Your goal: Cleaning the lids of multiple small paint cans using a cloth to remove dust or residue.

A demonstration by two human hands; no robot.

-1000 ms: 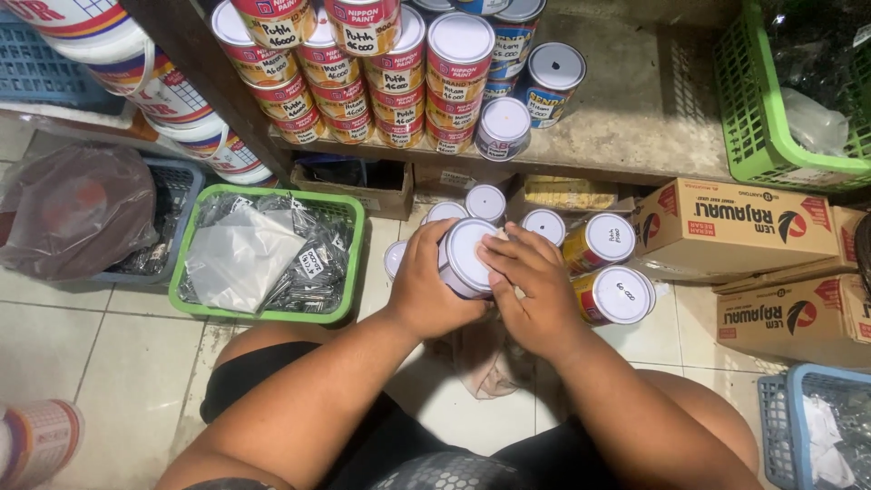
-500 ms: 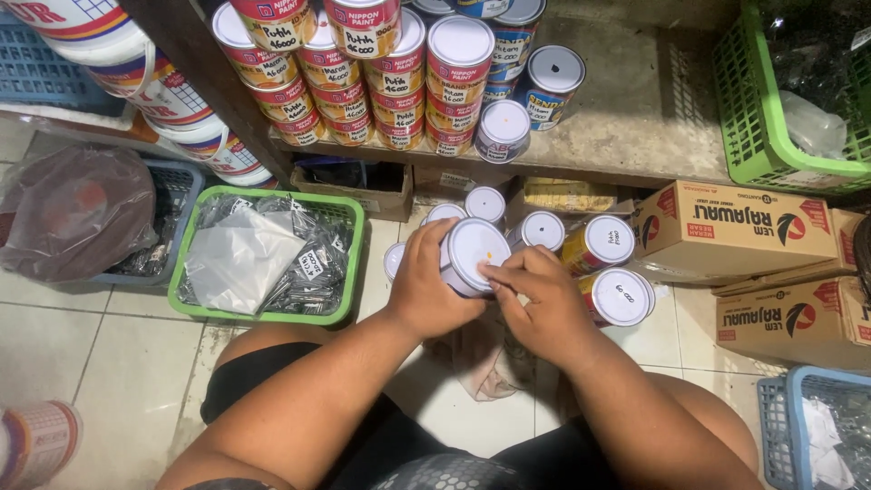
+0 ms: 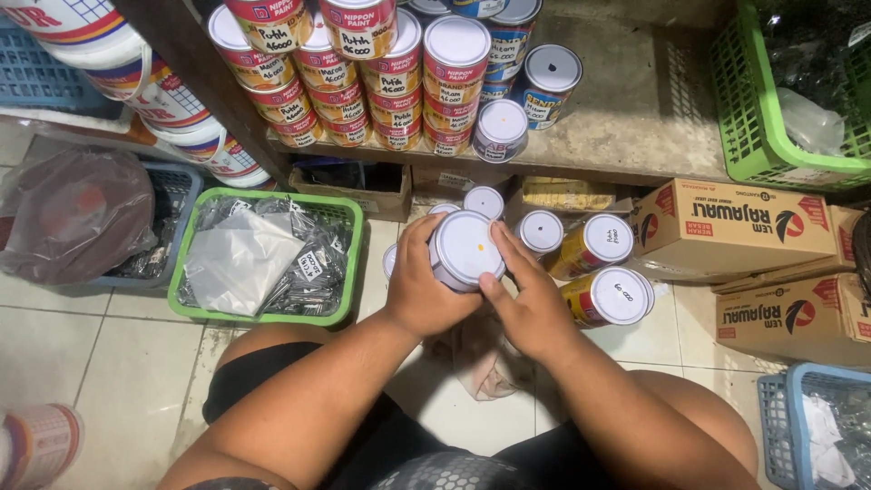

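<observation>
The small paint can sits between both hands, raised above the floor tiles in front of the person's knees, its white lid facing the camera. The left hand wraps the can's side from the left, fingers curled round the wall in a firm grasp. The right hand presses against the can's right side, thumb laid on the lid's edge and a fingertip touching the lid near a small orange dot; it steadies more than it clenches.

Judged by its kind, the can is stiff metal, probably fairly heavy for its size if full, with a smooth wall that could slip; the safest hold is round the wall, below the lid rim, not by the lid alone.

Just behind the can, more white-lidded cans stand on the floor, and two yellow cans lie tilted to its right. Further right are cardboard boxes. Left of the can is a green basket of bagged small parts. Above the can, a shelf carries stacked red-and-white cans.

The can's label and lower half are hidden by the hands. The bag contents are too small to identify, and a pale cloth or bag below the hands is unclear.
</observation>
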